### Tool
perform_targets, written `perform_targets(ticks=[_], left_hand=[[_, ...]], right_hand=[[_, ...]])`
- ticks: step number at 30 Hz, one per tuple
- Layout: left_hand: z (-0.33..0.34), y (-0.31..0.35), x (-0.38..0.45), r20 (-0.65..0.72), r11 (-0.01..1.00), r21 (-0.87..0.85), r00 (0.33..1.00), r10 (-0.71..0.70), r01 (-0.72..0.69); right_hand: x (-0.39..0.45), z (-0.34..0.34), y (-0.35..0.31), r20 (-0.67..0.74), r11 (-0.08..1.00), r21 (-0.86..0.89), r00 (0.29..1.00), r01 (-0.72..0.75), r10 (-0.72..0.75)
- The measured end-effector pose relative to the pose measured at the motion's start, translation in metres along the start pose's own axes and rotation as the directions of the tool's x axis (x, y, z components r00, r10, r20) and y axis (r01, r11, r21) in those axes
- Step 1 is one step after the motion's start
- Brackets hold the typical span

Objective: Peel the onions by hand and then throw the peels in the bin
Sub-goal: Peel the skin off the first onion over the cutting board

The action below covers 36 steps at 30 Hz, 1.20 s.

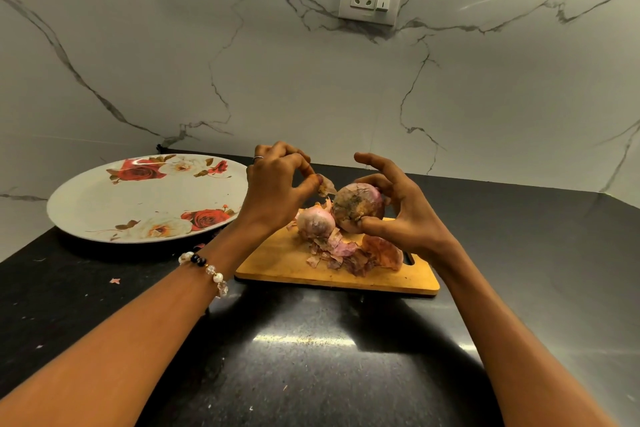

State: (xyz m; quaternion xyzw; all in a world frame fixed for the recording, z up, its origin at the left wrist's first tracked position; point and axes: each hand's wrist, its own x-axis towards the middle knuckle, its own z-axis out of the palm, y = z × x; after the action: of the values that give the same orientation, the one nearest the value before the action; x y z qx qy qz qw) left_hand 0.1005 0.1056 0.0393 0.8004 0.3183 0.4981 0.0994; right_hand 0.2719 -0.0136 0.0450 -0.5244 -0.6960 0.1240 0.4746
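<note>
Black counter (311, 340) nearest, both forearms reaching over it; beaded bracelet (207, 270) on left wrist. Right hand (398, 215) grasps an onion (358, 206) between thumb and curled fingers, held just above the wooden cutting board (277, 263). Left hand (277, 187) pinches a peel strip (325, 185) coming off that onion. Second onion (316, 224) sits on the board, peel pile (349, 255) near side of it. Floral plate (145, 198) far left.

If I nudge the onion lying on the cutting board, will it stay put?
Probably not: the onion on the board looks round, so it may roll. The loose peels heaped against it might check it on that side. Its papery skin could slip or tear under fingers.
</note>
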Motion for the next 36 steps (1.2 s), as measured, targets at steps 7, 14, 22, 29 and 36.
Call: perform_targets(ticks=[7, 14, 22, 29, 36], left_hand=[[-0.003, -0.005, 0.0, 0.099, 0.997, -0.032, 0.993, -0.062, 0.066], [-0.009, 0.015, -0.003, 0.068, 0.97, -0.22, 0.991, 0.117, -0.099], [-0.007, 0.018, -0.005, 0.094, 0.922, -0.185, 0.928, 0.36, -0.339], [-0.006, 0.016, -0.007, 0.21, 0.902, -0.194, 0.881, 0.423, -0.386], [-0.007, 0.016, -0.008, 0.223, 0.918, -0.172, 0.893, 0.39, -0.358]], right_hand=[[-0.001, -0.004, 0.001, -0.02, 1.0, 0.007, 1.0, -0.015, 0.015], [0.0, -0.003, 0.0, -0.036, 0.998, -0.048, 0.999, -0.039, 0.037], [0.0, -0.001, 0.004, -0.008, 0.997, -0.066, 0.999, -0.041, 0.04], [-0.001, -0.004, 0.006, 0.034, 0.998, -0.061, 0.999, -0.006, 0.009], [0.001, -0.007, 0.008, -0.008, 0.999, -0.044, 1.0, 0.012, -0.012]])
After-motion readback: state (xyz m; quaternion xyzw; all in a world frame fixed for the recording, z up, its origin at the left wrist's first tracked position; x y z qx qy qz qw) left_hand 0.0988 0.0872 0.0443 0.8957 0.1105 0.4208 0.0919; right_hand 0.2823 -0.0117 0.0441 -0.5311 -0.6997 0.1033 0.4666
